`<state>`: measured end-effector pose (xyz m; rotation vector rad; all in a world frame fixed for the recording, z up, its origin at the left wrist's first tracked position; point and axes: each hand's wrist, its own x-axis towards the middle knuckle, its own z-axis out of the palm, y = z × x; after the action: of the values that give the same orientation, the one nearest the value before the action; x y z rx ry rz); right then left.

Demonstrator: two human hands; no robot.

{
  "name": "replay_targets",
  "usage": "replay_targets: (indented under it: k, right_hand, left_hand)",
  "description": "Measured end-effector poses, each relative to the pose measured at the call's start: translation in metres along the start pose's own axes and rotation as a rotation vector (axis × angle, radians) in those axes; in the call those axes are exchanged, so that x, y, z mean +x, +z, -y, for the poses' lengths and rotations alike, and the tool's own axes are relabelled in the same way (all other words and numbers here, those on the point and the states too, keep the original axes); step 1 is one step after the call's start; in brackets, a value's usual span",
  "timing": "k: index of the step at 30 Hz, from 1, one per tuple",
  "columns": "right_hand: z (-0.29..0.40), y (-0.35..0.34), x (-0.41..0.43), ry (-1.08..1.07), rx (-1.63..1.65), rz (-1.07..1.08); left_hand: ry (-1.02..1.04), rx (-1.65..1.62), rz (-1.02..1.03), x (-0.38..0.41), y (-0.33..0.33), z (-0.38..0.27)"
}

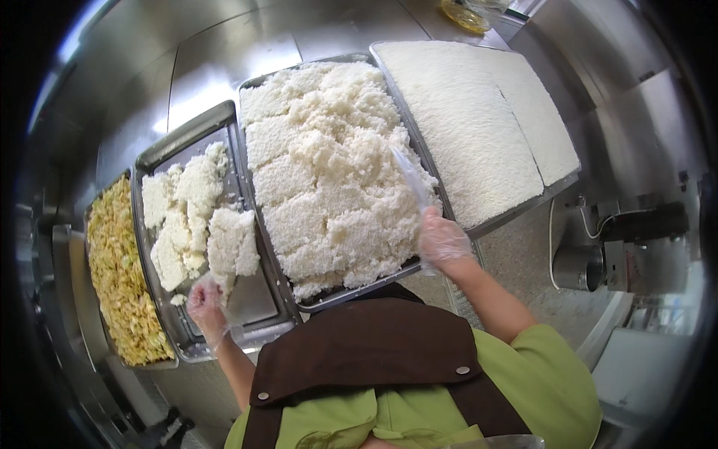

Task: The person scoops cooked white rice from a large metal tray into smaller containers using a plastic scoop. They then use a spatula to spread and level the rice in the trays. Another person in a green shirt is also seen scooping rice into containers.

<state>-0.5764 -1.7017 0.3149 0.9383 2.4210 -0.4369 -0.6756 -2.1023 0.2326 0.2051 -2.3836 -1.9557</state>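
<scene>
My right hand (445, 238), in a clear plastic glove, grips a pale translucent utensil (412, 177), perhaps a rice paddle, whose tip reaches the white rice (336, 185) in the middle metal tray. That rice is scored into blocks at left and heaped loosely in the centre. My left hand (205, 306), gloved too, is at the near edge of a second metal tray (247, 297), its fingers curled beside a clump of rice (227, 247). Whether they grip any rice cannot be told. More broken slabs of rice (182, 224) lie in that tray.
At far left stands a narrow tray of yellowish chopped food (126, 280). A tray of smooth, flat white rice (465, 123), split by one long cut, is on the right. Behind it sits a container with yellow liquid (465, 15). A metal cylinder (578, 267) is at the lower right.
</scene>
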Motion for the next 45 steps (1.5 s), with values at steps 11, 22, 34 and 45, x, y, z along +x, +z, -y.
replay_targets:
  k: [11,22,34,45]
  right_hand:
    - [-0.032,-0.055,0.114,-0.663,-0.047,-0.183]
    - [-0.069,-0.07,0.107,-0.22,0.719,0.686]
    - [-0.035,-0.019,0.206,0.028,1.275,1.385]
    - [-0.063,-0.022,0.186,-0.321,0.753,0.769]
  left_hand:
    - [-0.006,-0.026,-0.221,-0.027,0.031,-0.047]
    - [-0.411,-0.198,-0.772,-0.25,0.086,-0.02]
    - [-0.297,-0.122,-0.781,-0.332,0.135,-0.074]
    - [0.022,0.148,-1.264,-0.313,0.041,-0.092]
